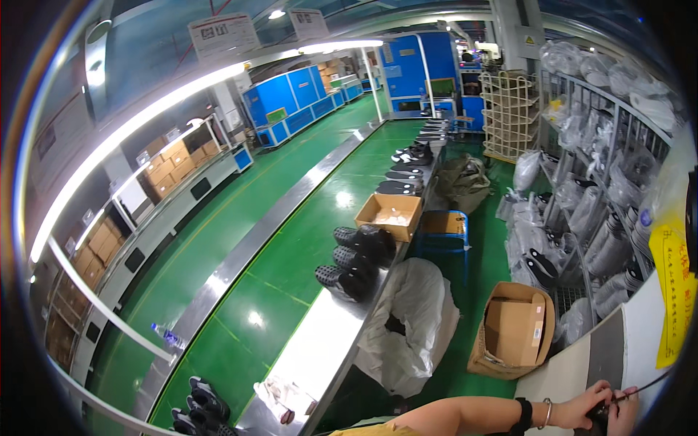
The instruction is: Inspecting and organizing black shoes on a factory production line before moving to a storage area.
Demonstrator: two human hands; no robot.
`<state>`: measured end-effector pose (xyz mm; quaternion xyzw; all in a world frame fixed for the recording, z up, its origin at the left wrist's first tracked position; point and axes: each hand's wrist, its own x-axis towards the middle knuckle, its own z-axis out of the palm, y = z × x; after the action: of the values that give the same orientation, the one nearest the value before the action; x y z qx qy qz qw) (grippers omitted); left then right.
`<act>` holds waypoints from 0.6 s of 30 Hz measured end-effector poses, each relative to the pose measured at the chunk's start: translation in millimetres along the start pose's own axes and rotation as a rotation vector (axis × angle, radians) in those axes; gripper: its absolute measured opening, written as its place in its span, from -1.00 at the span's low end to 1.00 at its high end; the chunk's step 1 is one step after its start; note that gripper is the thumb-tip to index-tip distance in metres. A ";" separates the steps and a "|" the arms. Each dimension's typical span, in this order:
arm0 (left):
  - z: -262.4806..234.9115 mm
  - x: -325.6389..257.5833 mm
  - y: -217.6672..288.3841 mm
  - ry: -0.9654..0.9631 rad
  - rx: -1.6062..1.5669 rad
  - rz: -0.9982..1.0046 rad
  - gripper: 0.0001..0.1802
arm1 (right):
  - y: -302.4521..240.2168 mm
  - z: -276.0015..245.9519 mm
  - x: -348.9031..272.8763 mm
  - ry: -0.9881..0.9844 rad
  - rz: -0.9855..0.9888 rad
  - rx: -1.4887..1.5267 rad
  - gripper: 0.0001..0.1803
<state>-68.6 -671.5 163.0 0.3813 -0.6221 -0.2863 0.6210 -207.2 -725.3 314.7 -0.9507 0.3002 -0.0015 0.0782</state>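
Observation:
At the lower right, my left hand (586, 408) reaches in with a black band and a bracelet at its wrist. Its fingers are closed on a small dark thing, mostly hidden by the fingers. My right hand (624, 416) is close beside it, only partly in view, its fingers bent in at the same spot. A thin dark cord (652, 382) runs from between the two hands up to the right. Both hands are in front of a pale panel with a grey stripe (607, 352), below a yellow sheet with red writing (670, 298).
A green conveyor belt (291, 261) with metal edges bears black shoes (349, 272), an open carton (390, 213) and a bottle (169, 335). White cloth (283, 398) lies near its edge. Beside it are a white-lined bin (407, 327), a cardboard box (512, 327) and racks of bagged shoes (589, 203).

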 end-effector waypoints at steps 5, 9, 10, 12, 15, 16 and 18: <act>0.1 -3.2 10.8 0.070 0.105 0.049 -0.53 | 12.1 -0.2 9.2 -0.131 -0.104 0.042 -0.71; -0.7 -2.1 15.4 0.069 0.204 0.051 -0.46 | 34.5 28.6 -0.9 0.193 -0.309 0.004 -0.76; -0.3 -1.5 15.2 0.036 0.152 0.043 -0.43 | 38.4 35.2 -2.1 0.249 -0.321 -0.036 -0.76; 1.7 -1.1 14.3 0.031 0.147 0.036 -0.38 | 43.4 45.7 -4.1 0.297 -0.318 -0.117 -0.75; 6.6 -3.4 12.5 0.050 0.173 0.051 -0.29 | 44.3 53.8 -7.5 0.412 -0.277 -0.187 -0.75; 9.0 -4.0 12.5 0.074 0.204 0.075 -0.25 | 44.0 54.0 -9.4 0.441 -0.262 -0.200 -0.76; 12.6 -4.7 12.5 0.068 0.224 0.077 -0.22 | 42.4 53.5 -11.5 0.447 -0.248 -0.236 -0.77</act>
<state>-82.8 -662.3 169.9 0.4337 -0.6430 -0.1779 0.6056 -238.1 -745.0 256.0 -0.9588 0.1893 -0.1858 -0.1020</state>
